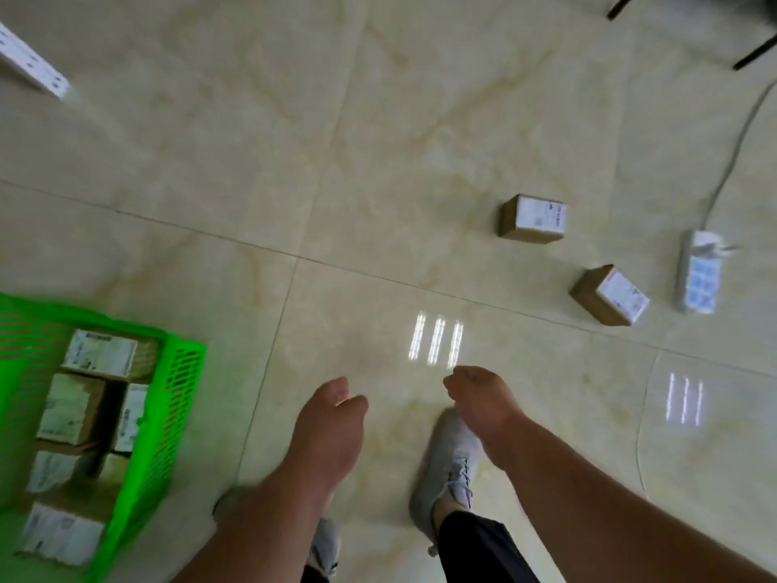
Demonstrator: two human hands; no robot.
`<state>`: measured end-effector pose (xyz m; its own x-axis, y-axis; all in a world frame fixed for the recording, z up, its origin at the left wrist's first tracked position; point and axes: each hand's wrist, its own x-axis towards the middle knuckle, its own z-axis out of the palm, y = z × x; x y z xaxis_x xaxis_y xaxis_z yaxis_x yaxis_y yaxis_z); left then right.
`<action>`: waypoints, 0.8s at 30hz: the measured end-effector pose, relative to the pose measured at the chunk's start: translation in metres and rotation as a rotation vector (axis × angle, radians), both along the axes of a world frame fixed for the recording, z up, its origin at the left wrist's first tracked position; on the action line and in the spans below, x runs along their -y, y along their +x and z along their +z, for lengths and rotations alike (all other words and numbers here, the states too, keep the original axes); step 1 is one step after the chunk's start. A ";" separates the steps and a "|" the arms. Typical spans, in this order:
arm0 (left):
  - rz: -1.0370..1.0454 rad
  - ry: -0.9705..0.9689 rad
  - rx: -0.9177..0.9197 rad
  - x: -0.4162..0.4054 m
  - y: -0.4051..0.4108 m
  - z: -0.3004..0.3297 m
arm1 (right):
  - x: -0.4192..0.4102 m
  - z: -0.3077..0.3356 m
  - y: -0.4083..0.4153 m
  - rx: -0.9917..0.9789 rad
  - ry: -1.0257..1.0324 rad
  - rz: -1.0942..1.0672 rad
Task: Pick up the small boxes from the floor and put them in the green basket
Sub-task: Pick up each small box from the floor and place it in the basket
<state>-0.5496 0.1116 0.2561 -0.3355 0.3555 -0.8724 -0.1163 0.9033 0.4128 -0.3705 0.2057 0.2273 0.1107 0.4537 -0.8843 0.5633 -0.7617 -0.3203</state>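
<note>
Two small brown cardboard boxes with white labels lie on the tiled floor at the right: one box [533, 218] farther away and a second box [610, 294] nearer the power strip. The green basket [185, 372] stands at the lower left with several labelled boxes inside. My left hand [330, 418] and my right hand [477, 397] hang in front of me above the floor. Their fingers are loosely curled and hold nothing. Both hands are well short of the two boxes.
A white power strip [699, 271] with a cable lies just right of the boxes. Black chair legs [752, 56] show at the top right, a white perforated rail [31, 63] at the top left. My grey shoes [450, 469] stand below my hands.
</note>
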 end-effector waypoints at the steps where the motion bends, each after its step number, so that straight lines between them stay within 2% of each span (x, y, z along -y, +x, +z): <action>1: -0.032 -0.003 0.000 -0.014 0.016 0.003 | -0.010 0.003 0.019 -0.011 0.002 -0.061; 3: -0.084 -0.015 -0.008 -0.041 0.045 0.009 | -0.029 0.008 0.053 -0.038 0.014 -0.163; 11: -0.196 -0.009 0.018 -0.116 0.126 0.020 | -0.089 0.013 0.161 0.038 0.066 -0.165; 16: -0.220 -0.005 0.096 -0.129 0.159 0.023 | -0.091 0.010 0.209 0.170 0.084 -0.236; 20: -0.289 0.008 0.094 -0.135 0.171 0.021 | -0.082 0.018 0.229 0.191 0.066 -0.242; 24: -0.351 0.017 0.121 -0.142 0.171 0.032 | -0.073 0.032 0.240 0.219 0.023 -0.341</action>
